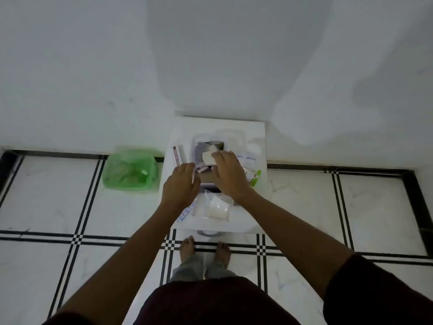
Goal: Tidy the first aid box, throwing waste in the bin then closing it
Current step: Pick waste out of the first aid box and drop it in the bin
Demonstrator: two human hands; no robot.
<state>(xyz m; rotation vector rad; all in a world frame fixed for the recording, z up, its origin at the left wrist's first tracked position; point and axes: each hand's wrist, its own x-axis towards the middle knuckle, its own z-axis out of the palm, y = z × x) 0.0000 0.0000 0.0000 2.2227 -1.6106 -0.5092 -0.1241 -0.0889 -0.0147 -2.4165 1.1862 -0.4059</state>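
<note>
The first aid box (196, 143), a small clear container, stands open on a low white table (257, 130) against the wall. My right hand (228, 174) reaches over the box and holds a white pad or packet (208, 157) at its fingertips above the opening. My left hand (181, 187) hovers at the box's left side with a thin white strip (193, 177) between its fingers. A bin lined with a green bag (130, 170) sits on the floor left of the table.
Loose packets lie around the box: a striped box (178, 156) at left, a clear bag of white cotton (216, 206) in front, sachets (248, 158) and a green-tipped tube (256, 178) at right. My bare feet (203, 249) stand before the table.
</note>
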